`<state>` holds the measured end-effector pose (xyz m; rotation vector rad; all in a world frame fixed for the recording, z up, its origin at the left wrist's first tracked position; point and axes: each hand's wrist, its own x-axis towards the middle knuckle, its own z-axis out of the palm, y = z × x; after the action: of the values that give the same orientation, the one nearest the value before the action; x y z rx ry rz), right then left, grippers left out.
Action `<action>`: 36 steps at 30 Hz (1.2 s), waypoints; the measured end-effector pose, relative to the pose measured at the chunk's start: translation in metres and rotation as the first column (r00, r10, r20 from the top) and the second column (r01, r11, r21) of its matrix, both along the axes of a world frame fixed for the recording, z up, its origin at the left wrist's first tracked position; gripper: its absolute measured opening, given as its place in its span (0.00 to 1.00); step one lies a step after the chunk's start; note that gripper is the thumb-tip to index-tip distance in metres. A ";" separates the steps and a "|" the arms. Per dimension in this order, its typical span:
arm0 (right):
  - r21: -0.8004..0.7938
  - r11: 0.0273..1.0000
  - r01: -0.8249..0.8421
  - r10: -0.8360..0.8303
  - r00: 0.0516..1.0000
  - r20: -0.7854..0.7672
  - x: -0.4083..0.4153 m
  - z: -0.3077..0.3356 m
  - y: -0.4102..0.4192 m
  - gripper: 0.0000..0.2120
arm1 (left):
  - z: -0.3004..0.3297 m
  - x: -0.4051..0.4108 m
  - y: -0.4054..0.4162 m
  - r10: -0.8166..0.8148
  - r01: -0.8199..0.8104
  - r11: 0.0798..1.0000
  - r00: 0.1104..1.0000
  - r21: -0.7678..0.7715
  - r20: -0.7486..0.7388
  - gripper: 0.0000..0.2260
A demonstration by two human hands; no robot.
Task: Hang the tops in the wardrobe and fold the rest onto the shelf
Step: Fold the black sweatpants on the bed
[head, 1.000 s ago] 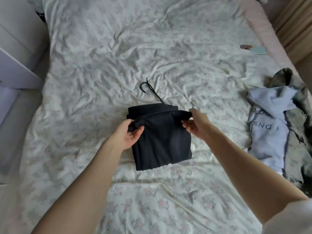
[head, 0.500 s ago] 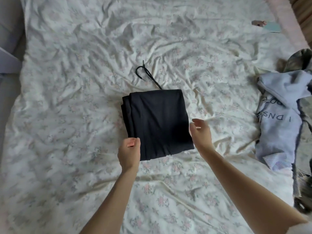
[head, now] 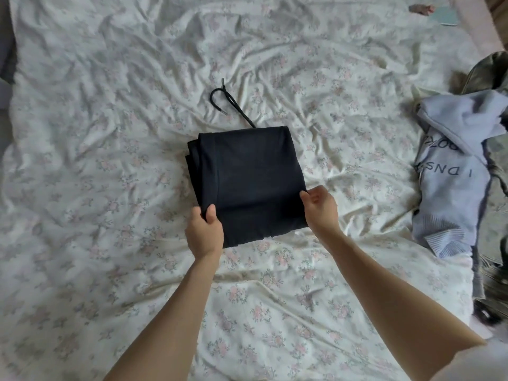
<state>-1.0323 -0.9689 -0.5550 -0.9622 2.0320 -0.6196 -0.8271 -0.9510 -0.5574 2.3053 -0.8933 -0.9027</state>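
**Two hands grip the near edge of the folded dark garment**

Both hands have closed on the cloth since half a second ago, when they hovered just off its near corners without holding it. From the left: the flowered bed sheet [head: 82, 188] lies rumpled and bare. The left hand [head: 204, 233] now pinches the near left corner of the folded dark garment [head: 247, 182], thumb on top, fingers tucked under. The garment sits in the middle of the bed as a thick, squared bundle, in the same place as before, with its black drawstring [head: 229, 101] trailing off the far edge in a loop. The right hand [head: 320, 210] curls round the near right edge of the bundle. Further right, well apart, a pale lilac hooded top [head: 456, 171] lies crumpled, overlapping an olive garment [head: 494, 78] at the bed's right side.
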 end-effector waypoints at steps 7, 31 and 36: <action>-0.014 1.000 0.001 0.000 0.993 0.120 -0.004 -0.004 0.012 0.09 | 0.004 0.010 -0.002 0.038 -0.033 0.999 0.985 0.033 -0.168 0.10; -0.140 0.847 -0.513 0.356 0.743 -0.567 0.040 -0.004 -0.070 0.26 | 0.001 0.012 -0.092 -0.354 0.634 0.744 0.642 -0.211 0.680 0.19; 0.181 0.694 -0.697 0.621 0.452 -0.640 0.053 -0.026 -0.025 0.27 | -0.031 0.011 -0.089 -0.711 0.917 0.373 0.187 0.138 0.678 0.23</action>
<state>-0.9792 -0.9938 -0.5808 -2.1542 1.9189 0.1025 -0.8162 -1.0398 -0.5881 1.6610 -2.5958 -0.1478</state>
